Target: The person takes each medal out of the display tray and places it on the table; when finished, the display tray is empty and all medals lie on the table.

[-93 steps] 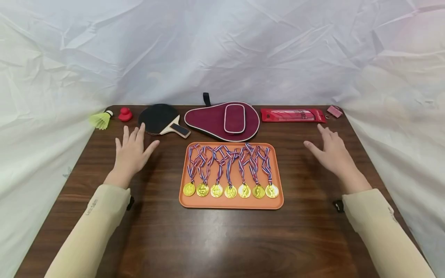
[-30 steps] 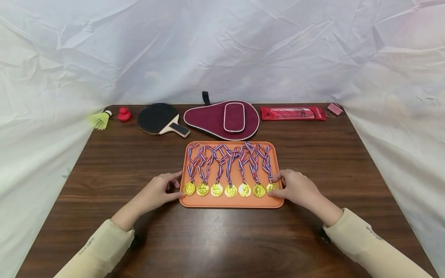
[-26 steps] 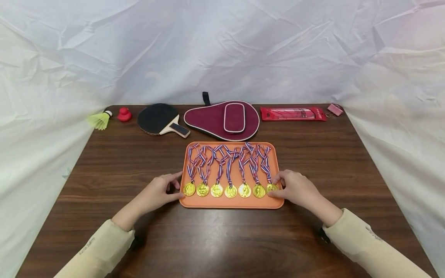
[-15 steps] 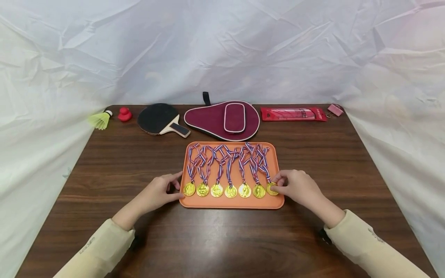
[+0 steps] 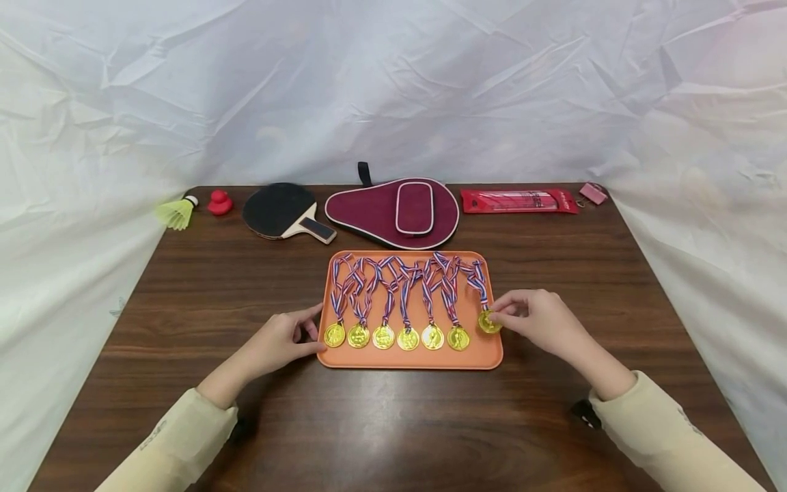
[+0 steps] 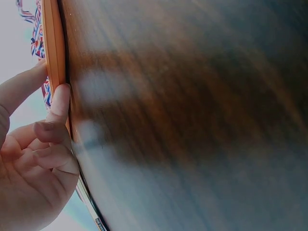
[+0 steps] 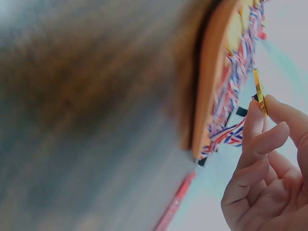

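Note:
An orange tray point(image 5: 393, 359) bears a row of gold medals point(image 5: 408, 339) with red, white and blue ribbons point(image 5: 404, 277). At its right end my right hand point(image 5: 544, 320) pinches one gold medal point(image 5: 488, 322) between thumb and fingertips. The right wrist view has this medal point(image 7: 260, 91) edge-on, lifted above the rim, its ribbon point(image 7: 228, 134) trailing down into the tray. My left hand point(image 5: 279, 342) grips the tray's left edge, thumb and index finger meeting the rim point(image 6: 54, 43) in the left wrist view; its other fingers curl loosely.
Along the table's back edge lie a yellow shuttlecock point(image 5: 179, 212), a red rubber duck point(image 5: 219, 202), a black table tennis paddle point(image 5: 279, 210), a maroon paddle case point(image 5: 375, 208), a red packet point(image 5: 519, 201) and a small pink item with a ring point(image 5: 592, 193). White cloth hangs behind.
Both hands came in from the sides to the tray. The right hand then took the rightmost medal and raised it slightly up and rightward, its ribbon shifting along. The left hand stays at the rim.

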The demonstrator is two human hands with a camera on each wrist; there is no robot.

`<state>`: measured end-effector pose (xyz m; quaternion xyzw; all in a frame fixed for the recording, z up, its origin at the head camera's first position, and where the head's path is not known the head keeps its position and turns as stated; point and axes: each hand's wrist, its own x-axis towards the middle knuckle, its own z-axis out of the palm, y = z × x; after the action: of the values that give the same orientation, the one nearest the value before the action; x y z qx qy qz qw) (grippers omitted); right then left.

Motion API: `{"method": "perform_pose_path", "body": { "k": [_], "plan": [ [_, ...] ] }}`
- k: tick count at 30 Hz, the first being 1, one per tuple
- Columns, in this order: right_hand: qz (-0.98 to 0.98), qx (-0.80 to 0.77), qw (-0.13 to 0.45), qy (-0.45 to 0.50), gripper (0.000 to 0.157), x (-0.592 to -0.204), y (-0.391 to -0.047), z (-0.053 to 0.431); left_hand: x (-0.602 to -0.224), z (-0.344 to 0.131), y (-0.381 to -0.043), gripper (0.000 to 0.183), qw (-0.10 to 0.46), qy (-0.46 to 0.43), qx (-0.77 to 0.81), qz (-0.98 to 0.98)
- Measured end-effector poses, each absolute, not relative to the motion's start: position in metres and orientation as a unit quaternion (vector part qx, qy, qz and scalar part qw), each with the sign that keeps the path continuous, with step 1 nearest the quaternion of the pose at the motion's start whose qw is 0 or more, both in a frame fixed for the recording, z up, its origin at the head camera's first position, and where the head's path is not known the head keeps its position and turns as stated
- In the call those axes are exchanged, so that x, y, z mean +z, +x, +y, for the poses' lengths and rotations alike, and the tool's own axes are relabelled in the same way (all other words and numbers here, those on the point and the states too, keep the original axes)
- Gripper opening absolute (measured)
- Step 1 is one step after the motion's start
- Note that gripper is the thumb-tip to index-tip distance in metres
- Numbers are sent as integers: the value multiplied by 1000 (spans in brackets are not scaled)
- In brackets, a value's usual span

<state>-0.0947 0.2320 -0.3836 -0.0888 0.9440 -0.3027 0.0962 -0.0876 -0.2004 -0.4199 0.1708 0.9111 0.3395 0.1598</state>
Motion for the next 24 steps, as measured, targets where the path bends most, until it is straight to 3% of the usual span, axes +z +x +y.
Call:
{"method": "perform_pose_path", "body": {
  "k": [8,16,24],
  "plan": [
    [945,-311,42,-92,17,-361,-103,247,-420,-201,-87,72,158,175,342,910],
    [944,-325,11,-55,26,-346,-125,267,-418,-199,-86,72,156,178,339,911],
    [945,-321,62,-35,32,-366,-155,282,-418,-199,-86,72,156,177,336,912]
  ]
}}
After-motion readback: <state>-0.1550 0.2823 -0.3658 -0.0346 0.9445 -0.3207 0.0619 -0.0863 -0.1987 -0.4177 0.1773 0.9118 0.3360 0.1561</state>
